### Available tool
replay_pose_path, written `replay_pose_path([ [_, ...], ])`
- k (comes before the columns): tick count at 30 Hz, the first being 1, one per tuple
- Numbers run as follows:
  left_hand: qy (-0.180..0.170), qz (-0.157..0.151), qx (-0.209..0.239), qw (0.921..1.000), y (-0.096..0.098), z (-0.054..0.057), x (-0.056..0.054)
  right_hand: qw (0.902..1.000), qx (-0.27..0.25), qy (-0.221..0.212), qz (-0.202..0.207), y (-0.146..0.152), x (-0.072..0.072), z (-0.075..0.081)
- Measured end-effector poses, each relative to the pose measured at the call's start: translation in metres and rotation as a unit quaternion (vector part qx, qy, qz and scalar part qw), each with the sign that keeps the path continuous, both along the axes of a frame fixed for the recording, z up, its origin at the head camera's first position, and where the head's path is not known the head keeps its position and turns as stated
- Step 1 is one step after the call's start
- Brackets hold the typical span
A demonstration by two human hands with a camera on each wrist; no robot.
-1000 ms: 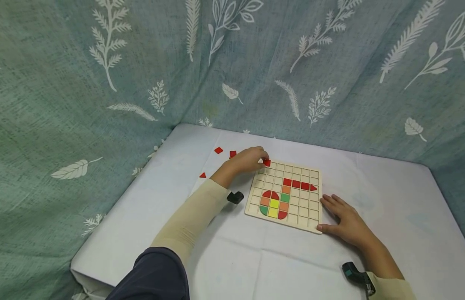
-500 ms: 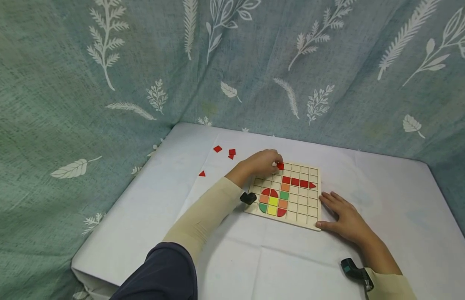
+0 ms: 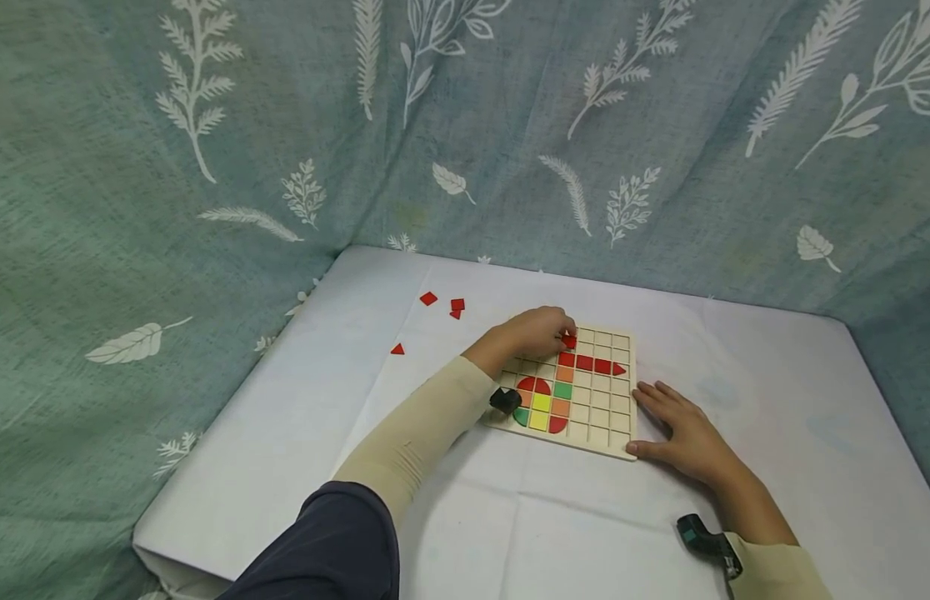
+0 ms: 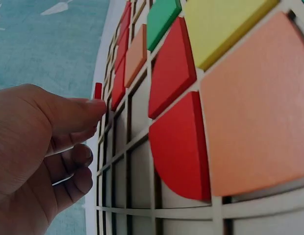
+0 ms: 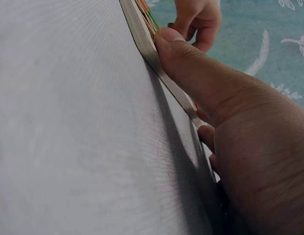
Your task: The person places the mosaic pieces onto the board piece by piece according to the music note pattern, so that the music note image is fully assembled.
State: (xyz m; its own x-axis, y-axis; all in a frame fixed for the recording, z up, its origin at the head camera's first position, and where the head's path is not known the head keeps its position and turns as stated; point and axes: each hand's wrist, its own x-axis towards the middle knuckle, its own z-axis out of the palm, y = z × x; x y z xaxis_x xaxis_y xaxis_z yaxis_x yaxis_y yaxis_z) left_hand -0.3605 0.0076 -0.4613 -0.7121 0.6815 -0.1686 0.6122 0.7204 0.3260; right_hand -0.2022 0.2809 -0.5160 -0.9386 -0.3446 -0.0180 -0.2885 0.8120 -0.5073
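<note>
My left hand (image 3: 536,332) pinches a red tile (image 3: 569,342) between thumb and fingers, over the upper part of the wooden grid board (image 3: 598,425). In the left wrist view only a thin red edge (image 4: 98,91) of that tile shows beyond the thumb. Just in front of it, a row of red squares (image 3: 584,362) ends in a red triangle at the right. Below, orange, green, yellow and red pieces (image 3: 541,402) fill several cells. My right hand (image 3: 682,433) lies with fingers spread along the board's right edge, its thumb (image 5: 169,41) touching the rim near the front corner.
Left of the board on the white-covered table (image 3: 285,467) lie a red diamond (image 3: 429,298), a red square (image 3: 457,305) with a small red triangle (image 3: 455,314) against it, and another red triangle (image 3: 397,349). A patterned green curtain (image 3: 495,125) hangs behind.
My left hand has moved right and slightly nearer with the red tile, from the board's far left corner to just behind the red row. The right hand has kept its place on the board.
</note>
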Motion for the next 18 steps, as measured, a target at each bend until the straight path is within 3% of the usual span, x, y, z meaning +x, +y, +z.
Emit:
replay_pose_path([
  [9, -0.025, 0.002, 0.013, 0.9996, 0.0029, -0.0045, -0.0028, 1.0000, 0.000, -0.004, -0.001, 0.0007, -0.0005, 0.0003],
  [18, -0.015, 0.017, 0.024, 0.9994, 0.0047, -0.0053, -0.0016, 1.0000, -0.002, 0.001, 0.004, 0.0014, -0.0012, 0.0007],
])
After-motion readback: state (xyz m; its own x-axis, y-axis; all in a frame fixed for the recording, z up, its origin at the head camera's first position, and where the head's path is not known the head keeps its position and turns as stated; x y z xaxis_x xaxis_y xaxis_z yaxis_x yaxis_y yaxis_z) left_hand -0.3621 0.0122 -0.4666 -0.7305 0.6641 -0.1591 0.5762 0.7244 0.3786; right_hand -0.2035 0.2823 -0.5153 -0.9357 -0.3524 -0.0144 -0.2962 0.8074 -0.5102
